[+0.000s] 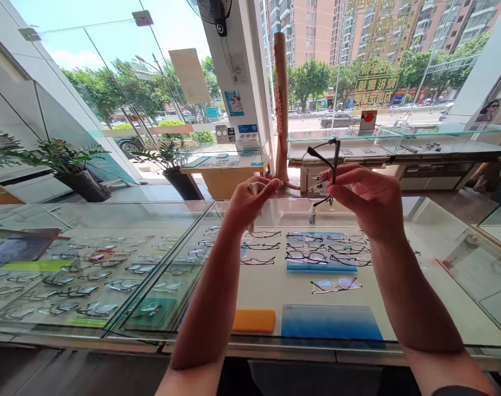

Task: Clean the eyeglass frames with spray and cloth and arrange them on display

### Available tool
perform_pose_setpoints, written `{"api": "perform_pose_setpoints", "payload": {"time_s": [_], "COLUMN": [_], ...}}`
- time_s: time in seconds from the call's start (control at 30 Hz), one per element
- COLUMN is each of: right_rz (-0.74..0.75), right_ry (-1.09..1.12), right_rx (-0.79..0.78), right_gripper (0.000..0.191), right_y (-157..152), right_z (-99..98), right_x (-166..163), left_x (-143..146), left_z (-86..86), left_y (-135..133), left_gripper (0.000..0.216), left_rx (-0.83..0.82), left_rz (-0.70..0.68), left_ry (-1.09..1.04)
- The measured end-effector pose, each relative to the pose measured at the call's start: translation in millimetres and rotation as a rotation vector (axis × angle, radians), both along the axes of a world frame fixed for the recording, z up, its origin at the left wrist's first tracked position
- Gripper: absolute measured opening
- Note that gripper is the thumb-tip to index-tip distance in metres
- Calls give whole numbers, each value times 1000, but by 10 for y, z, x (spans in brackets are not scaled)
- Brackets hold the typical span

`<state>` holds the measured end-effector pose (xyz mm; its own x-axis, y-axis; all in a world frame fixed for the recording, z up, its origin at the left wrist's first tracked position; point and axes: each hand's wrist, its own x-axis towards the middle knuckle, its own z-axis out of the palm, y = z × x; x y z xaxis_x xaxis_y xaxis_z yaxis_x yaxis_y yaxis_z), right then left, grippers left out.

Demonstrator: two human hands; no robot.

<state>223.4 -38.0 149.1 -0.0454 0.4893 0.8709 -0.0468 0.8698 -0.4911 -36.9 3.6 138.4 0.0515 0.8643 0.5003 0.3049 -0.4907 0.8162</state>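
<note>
A pair of dark-framed eyeglasses [336, 157] is held up in my right hand [372, 195], pinched between thumb and fingers at the frame. Its temples point to the left, and the lenses are seen nearly edge-on. To the left of it, apart from the glasses, my left hand [252, 199] is closed in a pinch. A pale cloth-like piece [251, 225] shows below that hand, mostly hidden by the fingers. Both hands are above the glass display counter [403, 220]. Beneath them, a small white bottle [312, 214] stands on the counter.
Inside the counter lie rows of eyeglasses [306, 257], a blue card [331, 322] and an orange case [254, 320]. The left case [89, 220] holds several more frames. A wooden post [280, 104], potted plants [85, 176] and other display cases [229, 170] stand beyond.
</note>
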Motion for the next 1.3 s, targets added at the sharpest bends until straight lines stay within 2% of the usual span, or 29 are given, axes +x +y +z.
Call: {"api": "perform_pose_setpoints", "payload": {"time_s": [0.07, 0.13, 0.2, 0.27, 0.33, 0.4, 0.47, 0.5, 0.67, 0.97, 1.13, 1.3], "right_rz": [-20, -62, -119, -178, -244, -338, -422, -428, -393, -389, -383, -388], "right_ry": [-74, -174, -291, -425, -582, -808, -1113, -1192, -1424, -1610, -1622, -1561], "right_rx": [-21, -19, 3, 26, 25, 0, -6, -8, 16, 77, 80, 90], "right_gripper": [4, 3, 1, 2, 7, 12, 19, 20, 18, 23, 26, 33], "right_y": [24, 72, 166, 320, 533, 780, 1023, 1133, 1496, 1710, 1669, 1522], "right_z": [-47, -129, -260, -439, -646, -848, -1021, -1093, -1335, -1566, -1541, -1360], "right_x": [-78, -175, -286, -414, -569, -755, -958, -1057, -1405, -1589, -1614, -1466], "left_x": [-320, -687, -1069, -1424, -1708, -1885, -1954, -1956, -1879, -1853, -1843, -1844], "left_z": [-167, -411, -714, -1046, -1368, -1633, -1812, -1869, -1947, -1952, -1945, -1938], "left_y": [-56, -204, -419, -645, -827, -931, -957, -948, -861, -851, -834, -811], "left_gripper": [48, 45, 41, 38, 40, 40, 40, 40, 40, 38, 37, 38], "left_rx": [88, 137, 87, -11, -126, -235, -317, -339, -343, -359, -363, -369], "left_rz": [267, 500, 704, 836, 912, 923, 913, 902, 828, 797, 783, 773], "left_ry": [7, 82, 205, 355, 529, 689, 795, 831, 920, 958, 966, 963]}}
